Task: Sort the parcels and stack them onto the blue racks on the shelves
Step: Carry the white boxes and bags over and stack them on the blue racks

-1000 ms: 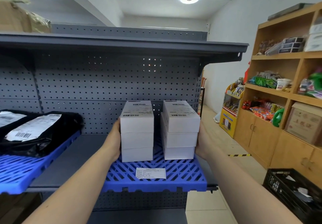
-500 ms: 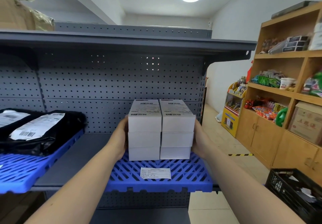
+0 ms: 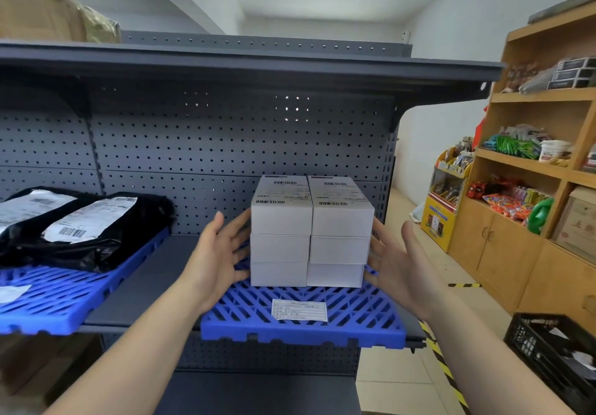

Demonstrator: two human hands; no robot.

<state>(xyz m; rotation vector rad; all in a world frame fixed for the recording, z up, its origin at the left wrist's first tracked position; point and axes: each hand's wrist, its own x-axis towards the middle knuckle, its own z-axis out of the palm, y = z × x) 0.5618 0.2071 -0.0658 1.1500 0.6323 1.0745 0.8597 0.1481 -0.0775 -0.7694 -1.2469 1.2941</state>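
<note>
Both hands were spread wide and held nothing: the left hand [image 3: 222, 253] just beside the left stack, the right hand [image 3: 398, 261] just beside the right one. On the blue rack [image 3: 361, 324], behind its paper label [image 3: 300, 309], the white boxes [image 3: 311, 230] sat in two touching stacks of three. Left of that rack, black bags [image 3: 80, 230] lay on a second rack [image 3: 58, 301].

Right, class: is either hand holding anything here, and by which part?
Nothing is held. The left hand and right hand are open, fingers straight, flanking the two stacks of white boxes on the blue rack.
</note>
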